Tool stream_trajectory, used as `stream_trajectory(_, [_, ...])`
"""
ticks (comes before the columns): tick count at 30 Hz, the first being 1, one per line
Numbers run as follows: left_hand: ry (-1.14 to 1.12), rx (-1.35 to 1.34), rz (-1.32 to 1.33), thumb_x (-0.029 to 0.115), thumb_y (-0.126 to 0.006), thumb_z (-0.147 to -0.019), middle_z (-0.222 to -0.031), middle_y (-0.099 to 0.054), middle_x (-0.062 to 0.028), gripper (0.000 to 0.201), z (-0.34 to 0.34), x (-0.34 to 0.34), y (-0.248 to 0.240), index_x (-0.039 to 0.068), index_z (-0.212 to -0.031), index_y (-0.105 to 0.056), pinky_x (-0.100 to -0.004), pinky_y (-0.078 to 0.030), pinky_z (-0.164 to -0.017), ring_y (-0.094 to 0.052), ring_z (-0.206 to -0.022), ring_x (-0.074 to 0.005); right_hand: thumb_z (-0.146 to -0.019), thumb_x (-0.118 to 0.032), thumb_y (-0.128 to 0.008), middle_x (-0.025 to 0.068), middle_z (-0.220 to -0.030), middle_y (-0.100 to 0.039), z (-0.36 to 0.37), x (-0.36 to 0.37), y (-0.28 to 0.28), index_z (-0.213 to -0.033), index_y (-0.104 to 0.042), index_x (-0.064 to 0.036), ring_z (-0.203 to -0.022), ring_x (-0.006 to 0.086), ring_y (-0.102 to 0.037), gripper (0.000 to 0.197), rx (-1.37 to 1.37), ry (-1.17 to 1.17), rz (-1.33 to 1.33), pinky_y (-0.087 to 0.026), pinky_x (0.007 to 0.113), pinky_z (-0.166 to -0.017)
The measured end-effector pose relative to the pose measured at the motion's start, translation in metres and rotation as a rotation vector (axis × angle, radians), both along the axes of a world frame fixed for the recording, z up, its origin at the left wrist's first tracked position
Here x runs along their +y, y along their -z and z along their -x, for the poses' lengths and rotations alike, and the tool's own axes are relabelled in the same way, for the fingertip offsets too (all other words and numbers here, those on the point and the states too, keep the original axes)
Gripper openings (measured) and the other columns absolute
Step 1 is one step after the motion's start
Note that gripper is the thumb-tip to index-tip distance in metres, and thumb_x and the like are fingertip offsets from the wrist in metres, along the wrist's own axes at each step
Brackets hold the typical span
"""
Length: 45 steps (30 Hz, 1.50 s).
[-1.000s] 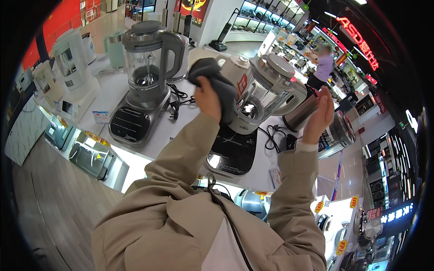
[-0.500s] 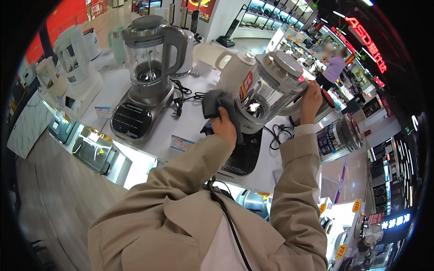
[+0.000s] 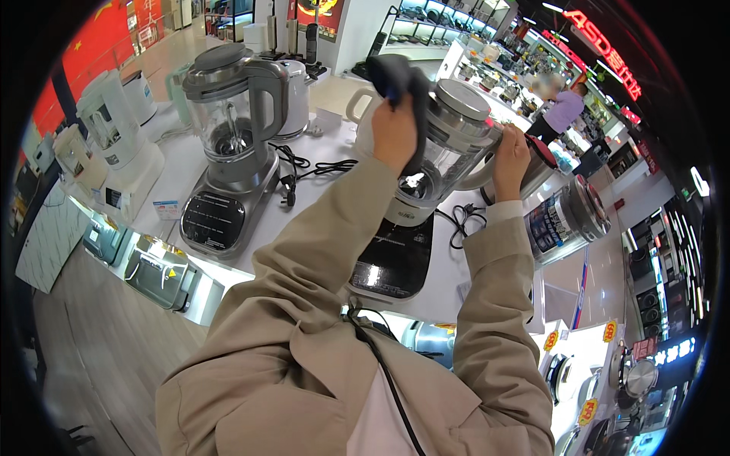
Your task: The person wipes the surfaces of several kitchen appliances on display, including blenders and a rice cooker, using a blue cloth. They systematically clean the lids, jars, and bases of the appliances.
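L hand point(image 3: 395, 135) clutching limp gry cloth point(image 3: 390, 76), R hand point(image 3: 512, 162) gripping curved jug hndl point(image 3: 477, 179)

We take white counter point(image 3: 450, 262) as landmark. By counter's left end: marble-patterned panel point(image 3: 52, 235); in front of counter, grey plank floor point(image 3: 114, 342). Beyond counter we see red panels point(image 3: 87, 61), lit shelves point(image 3: 441, 19); beyond and right, glowing red sign point(image 3: 601, 49).

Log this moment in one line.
left hand: holding dark cloth, at blender jar | right hand: at jar handle | nearby: gray blender
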<state>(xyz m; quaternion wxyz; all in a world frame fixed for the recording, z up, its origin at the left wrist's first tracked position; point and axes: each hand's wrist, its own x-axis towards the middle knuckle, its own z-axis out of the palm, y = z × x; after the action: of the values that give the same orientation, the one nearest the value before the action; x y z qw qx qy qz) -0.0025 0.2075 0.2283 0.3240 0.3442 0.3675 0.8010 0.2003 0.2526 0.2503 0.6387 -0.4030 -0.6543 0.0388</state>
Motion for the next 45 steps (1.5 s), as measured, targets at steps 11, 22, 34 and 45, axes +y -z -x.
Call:
stream_trajectory(11, [0.294,0.791,-0.049,0.040,-0.056,-0.090,-0.096,-0.068,-0.0166,0.052,0.044,0.029,-0.093,-0.009,-0.103,-0.065,-0.0331,-0.048,-0.076,-0.065,-0.082,-0.0229,-0.095,-0.028,-0.048,0.0168,-0.072,-0.059,0.005,-0.010,-0.006,-0.094,-0.062,0.0015,-0.065,0.0210,-0.055,0.033,-0.030,-0.011,0.057,-0.044,0.034,-0.064])
stream_trajectory(22, [0.723,0.384,-0.016,0.031,-0.059,-0.090,-0.087,-0.065,-0.0050,0.029,0.050,0.082,-0.069,0.006,-0.102,-0.067,-0.0265,-0.049,-0.065,-0.061,-0.073,-0.0130,-0.096,-0.027,-0.047,0.0187,-0.072,-0.060,0.000,-0.008,-0.005,-0.089,-0.060,0.0013,-0.064,0.0251,-0.055,0.032,-0.048,0.010,-0.010,-0.044,0.036,-0.063])
stream_trajectory(34, [1.002,-0.221,-0.428,0.031,-0.049,-0.095,-0.092,-0.063,-0.0103,0.028,0.096,0.077,0.022,0.005,-0.103,-0.058,-0.0323,-0.053,-0.076,-0.063,-0.085,-0.0213,-0.096,-0.030,-0.046,0.0211,-0.077,-0.062,-0.003,-0.009,-0.006,-0.096,-0.063,0.0006,-0.068,0.0300,-0.059,0.035,-0.074,0.016,0.049,-0.046,0.037,-0.067])
stream_trajectory(45, [0.666,-0.247,0.143,0.035,-0.047,-0.096,-0.100,-0.066,-0.0134,0.037,0.041,0.067,0.074,0.005,-0.109,-0.064,-0.0335,-0.053,-0.080,-0.064,-0.087,-0.0238,-0.095,-0.030,-0.047,0.0205,-0.074,-0.060,0.006,-0.009,-0.009,-0.089,-0.060,0.0010,-0.065,0.0297,-0.056,0.034,-0.050,0.019,0.028,-0.045,0.038,-0.065])
